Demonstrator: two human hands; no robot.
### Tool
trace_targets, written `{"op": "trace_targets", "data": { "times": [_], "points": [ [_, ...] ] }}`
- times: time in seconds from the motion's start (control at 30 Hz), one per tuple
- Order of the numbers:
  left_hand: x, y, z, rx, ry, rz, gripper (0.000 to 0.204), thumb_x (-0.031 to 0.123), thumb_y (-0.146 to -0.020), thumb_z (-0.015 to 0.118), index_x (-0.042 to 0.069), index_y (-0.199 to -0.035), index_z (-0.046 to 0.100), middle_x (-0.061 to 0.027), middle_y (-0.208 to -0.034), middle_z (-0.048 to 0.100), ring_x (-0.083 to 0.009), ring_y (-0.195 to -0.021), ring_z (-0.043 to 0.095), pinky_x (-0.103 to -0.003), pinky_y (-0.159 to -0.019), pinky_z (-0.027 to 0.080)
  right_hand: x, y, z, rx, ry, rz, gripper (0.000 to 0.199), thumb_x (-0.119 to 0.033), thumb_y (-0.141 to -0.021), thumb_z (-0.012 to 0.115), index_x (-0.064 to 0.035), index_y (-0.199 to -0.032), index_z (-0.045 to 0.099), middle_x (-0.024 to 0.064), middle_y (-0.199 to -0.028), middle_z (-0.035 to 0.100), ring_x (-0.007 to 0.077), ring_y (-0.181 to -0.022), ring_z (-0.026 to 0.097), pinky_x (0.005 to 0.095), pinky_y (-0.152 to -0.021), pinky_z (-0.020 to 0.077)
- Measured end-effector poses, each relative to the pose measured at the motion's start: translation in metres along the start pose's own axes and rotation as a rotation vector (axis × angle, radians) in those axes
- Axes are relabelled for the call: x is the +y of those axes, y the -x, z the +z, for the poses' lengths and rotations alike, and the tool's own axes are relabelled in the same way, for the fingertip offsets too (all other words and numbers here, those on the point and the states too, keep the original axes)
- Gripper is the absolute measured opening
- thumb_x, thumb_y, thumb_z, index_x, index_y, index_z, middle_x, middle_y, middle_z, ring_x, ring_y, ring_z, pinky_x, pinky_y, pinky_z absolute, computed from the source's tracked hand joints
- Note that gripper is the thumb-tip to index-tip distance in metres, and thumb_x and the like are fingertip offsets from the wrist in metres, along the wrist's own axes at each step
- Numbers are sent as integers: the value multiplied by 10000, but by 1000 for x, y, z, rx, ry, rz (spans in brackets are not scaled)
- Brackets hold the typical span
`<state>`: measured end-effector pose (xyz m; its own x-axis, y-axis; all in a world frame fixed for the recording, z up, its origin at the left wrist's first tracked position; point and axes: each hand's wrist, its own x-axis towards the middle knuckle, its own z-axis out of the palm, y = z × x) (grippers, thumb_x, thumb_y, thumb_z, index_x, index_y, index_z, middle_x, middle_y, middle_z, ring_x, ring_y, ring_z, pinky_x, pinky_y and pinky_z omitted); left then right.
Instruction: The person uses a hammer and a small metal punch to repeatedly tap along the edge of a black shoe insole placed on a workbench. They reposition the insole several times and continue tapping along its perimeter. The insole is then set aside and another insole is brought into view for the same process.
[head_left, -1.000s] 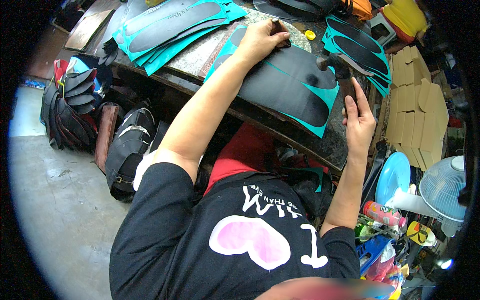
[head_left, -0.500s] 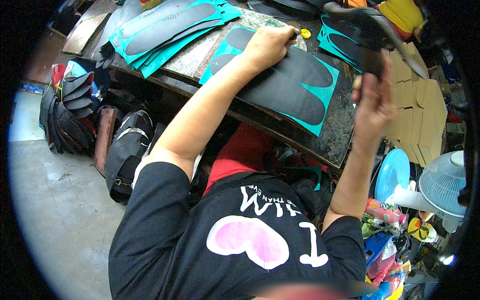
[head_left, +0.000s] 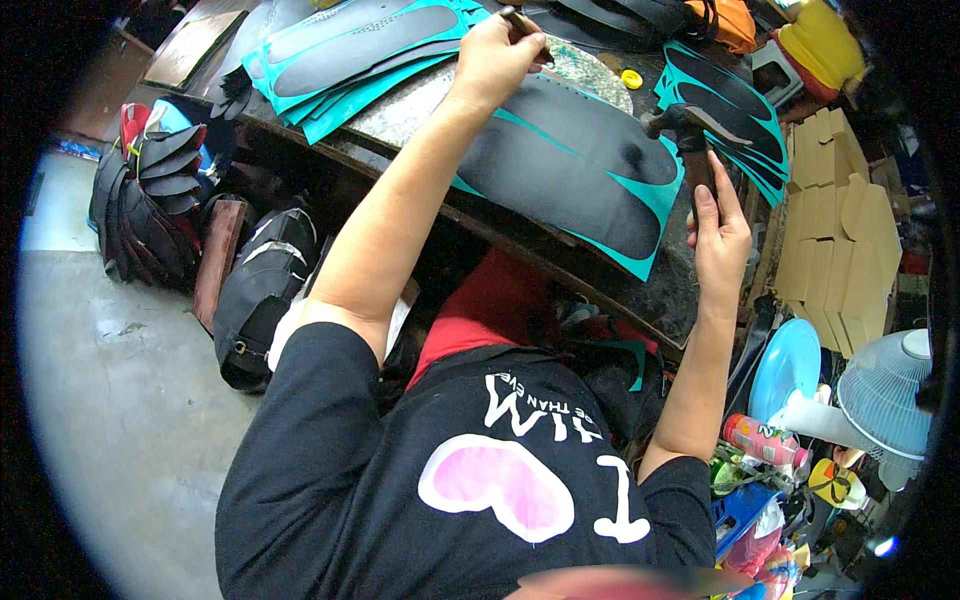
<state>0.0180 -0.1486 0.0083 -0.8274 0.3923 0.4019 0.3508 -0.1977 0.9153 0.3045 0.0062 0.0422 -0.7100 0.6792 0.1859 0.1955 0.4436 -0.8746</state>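
My left hand is closed around a short, dark metal punch-like tool, near the far edge of a teal sheet printed with black sole-shaped panels. Its tip is partly hidden by my fingers. On the right, my right hand grips the handle of a hammer, whose dark head is over the sheet's right end. The sheet lies across a speckled stone slab on the worktable and overhangs the near edge.
Similar sheets are stacked at left and right. A yellow ring lies on the slab. Cardboard boxes, a white fan and a blue round plastic thing stand at right. Bundled black pieces are at left.
My left hand has shifted left and farther away with the tool, along the sheet's far edge. The hammer, raised and blurred before, is now lower and farther left.
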Motion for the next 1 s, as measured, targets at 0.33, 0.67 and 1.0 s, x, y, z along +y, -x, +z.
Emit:
{"op": "trace_targets", "data": {
  "times": [0.33,0.67,1.0],
  "points": [
    [-15,15,-7,99,-134,-129,174,136,-876,694,-19,-950,667,-103,-818,730,-128,-671,710,-274,-647,578,-33,-12,15,-25,21,-182,400,-291,-982,635,-228,-1375,600,-28,-734,585,43,-600,435,228,-564,409],
    [1,27,16,-46,-944,503,155,155,-871,658,31,-921,579,-164,-720,664,-365,-715,682,-453,-660,547,-69,-26,37,37,-99,-611,415,-245,-966,645,-230,-1377,588,48,-996,713,151,-767,638,279,-643,506],
    [-23,12,3,37,-224,-47,151,135,-886,694,2,-956,675,-110,-811,729,-161,-676,720,-298,-642,577,-51,-27,12,16,28,-341,387,-303,-966,659,-232,-1345,624,-7,-815,669,42,-641,514,229,-625,469]
  ]
}}
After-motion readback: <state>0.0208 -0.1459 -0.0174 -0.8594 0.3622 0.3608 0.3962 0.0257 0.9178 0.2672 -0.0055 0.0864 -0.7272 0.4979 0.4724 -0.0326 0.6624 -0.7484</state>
